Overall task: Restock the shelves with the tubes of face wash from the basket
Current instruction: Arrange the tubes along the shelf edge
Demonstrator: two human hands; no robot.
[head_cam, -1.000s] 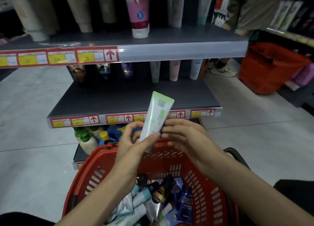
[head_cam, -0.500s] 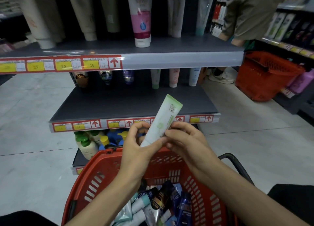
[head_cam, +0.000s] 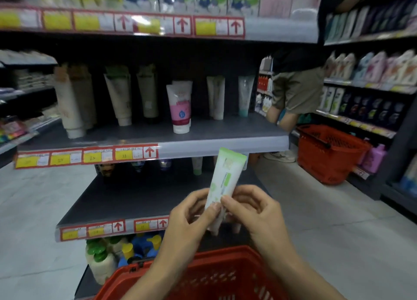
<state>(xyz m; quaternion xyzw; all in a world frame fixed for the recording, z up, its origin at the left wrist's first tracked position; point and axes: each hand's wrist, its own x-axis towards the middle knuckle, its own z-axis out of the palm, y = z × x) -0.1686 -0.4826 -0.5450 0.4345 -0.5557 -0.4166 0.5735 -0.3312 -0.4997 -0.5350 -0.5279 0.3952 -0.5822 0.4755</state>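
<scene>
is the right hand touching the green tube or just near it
Touching: head view shows the right hand pinching the green tube near its base.

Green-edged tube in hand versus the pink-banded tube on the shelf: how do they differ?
The green-edged tube is pinched between the left hand and right hand; the pink-banded tube stands on the shelf. The green-edged tube tilts right; the pink-banded tube is upright on its cap. Both are mostly white, crimped end up.

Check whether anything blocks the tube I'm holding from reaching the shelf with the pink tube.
Nothing visible does. The green-and-white tube, held by the left hand and right hand, has open air up to that shelf, whose front is bare beside the pink tube.
</scene>
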